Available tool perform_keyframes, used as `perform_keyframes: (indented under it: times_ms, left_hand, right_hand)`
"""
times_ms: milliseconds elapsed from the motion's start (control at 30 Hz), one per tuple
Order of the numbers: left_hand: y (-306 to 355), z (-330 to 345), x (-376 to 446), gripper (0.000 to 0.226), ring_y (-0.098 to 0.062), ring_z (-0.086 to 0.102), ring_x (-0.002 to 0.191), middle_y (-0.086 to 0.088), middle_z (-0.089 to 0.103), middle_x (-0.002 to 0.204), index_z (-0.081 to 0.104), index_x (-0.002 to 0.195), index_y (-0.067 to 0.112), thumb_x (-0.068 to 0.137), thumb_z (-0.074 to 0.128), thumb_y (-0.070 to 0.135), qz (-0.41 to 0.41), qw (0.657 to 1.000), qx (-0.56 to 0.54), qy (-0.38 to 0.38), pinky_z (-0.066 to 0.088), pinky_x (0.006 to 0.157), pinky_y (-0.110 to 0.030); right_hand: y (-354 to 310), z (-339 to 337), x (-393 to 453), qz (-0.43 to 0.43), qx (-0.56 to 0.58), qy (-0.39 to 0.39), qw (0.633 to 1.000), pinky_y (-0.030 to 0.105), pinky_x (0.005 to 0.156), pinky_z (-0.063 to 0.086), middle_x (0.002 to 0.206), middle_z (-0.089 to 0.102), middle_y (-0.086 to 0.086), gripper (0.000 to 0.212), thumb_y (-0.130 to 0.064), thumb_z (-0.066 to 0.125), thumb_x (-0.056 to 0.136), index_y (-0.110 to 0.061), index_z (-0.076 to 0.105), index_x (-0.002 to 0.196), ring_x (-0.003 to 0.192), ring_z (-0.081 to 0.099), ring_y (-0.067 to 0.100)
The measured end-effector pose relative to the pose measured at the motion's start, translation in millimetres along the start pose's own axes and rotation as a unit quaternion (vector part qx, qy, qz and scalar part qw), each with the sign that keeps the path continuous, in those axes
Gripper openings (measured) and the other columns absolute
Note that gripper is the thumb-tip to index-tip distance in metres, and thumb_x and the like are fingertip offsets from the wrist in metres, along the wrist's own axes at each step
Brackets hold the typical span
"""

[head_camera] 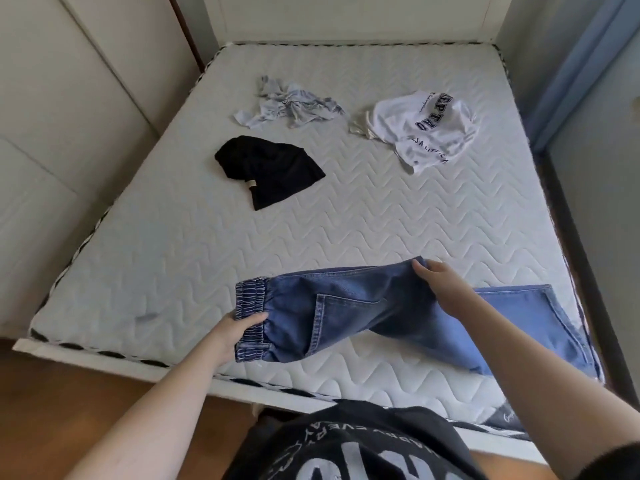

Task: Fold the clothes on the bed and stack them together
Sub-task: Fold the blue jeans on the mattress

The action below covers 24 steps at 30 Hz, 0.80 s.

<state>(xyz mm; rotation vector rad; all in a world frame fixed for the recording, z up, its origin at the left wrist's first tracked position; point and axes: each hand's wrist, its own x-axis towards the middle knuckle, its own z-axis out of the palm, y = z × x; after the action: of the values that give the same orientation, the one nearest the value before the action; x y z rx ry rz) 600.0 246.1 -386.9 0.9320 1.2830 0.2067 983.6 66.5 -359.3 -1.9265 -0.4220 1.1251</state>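
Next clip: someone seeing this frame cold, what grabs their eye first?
Probably the blue denim jeans spread across the near part of the white quilted mattress, with the left hand gripping the elastic waistband and the right hand holding the far edge. Beyond them lie three unfolded pieces: a black garment mid-left, a crumpled pale patterned garment behind it, and a white T-shirt with dark lettering far right.
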Motion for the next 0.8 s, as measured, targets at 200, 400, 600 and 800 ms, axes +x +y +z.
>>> perform_keyframes:
  times_ms: [200,400,600,800]
  left_hand:
    - [-20,-102,39,0.033,-0.041,0.07,0.09,-0.024,0.072,0.102,0.064,0.117,0.004,0.086,0.073,0.01,-0.049,0.998,-0.034,0.029,0.059,0.074,-0.048]
    - [-26,-232,89,0.034,-0.034,0.071,0.093,-0.016,0.073,0.105,0.063,0.12,0.011,0.088,0.073,0.019,-0.072,0.997,-0.012,0.019,0.058,0.077,-0.042]
    - [-44,-349,128,0.042,-0.03,0.07,0.098,-0.008,0.073,0.109,0.061,0.121,0.023,0.084,0.076,0.035,-0.086,0.995,0.017,0.045,0.056,0.09,-0.049]
    - [-50,-411,146,0.035,-0.022,0.066,0.098,0.009,0.069,0.1,0.058,0.115,0.028,0.086,0.072,0.041,-0.041,0.987,0.097,0.123,0.049,0.08,-0.033]
  right_hand:
    - [-9,119,21,0.036,-0.071,-0.017,0.997,0.036,0.078,0.048,0.092,0.071,0.003,0.023,-0.039,0.057,0.097,-0.019,0.069,0.093,0.092,0.062,0.023]
    - [-27,267,56,0.092,-0.078,-0.008,0.993,0.048,0.097,0.046,0.109,0.067,0.014,0.024,-0.033,0.058,0.098,-0.013,0.067,0.108,0.106,0.059,0.032]
    - [-50,397,102,0.106,-0.078,-0.016,0.991,0.039,0.089,0.049,0.1,0.069,0.006,0.018,-0.034,0.059,0.097,-0.019,0.069,0.098,0.099,0.062,0.025]
    - [-64,492,131,0.123,-0.08,-0.007,0.989,0.04,0.092,0.05,0.11,0.067,0.019,0.031,-0.033,0.061,0.095,-0.005,0.067,0.108,0.095,0.061,0.024]
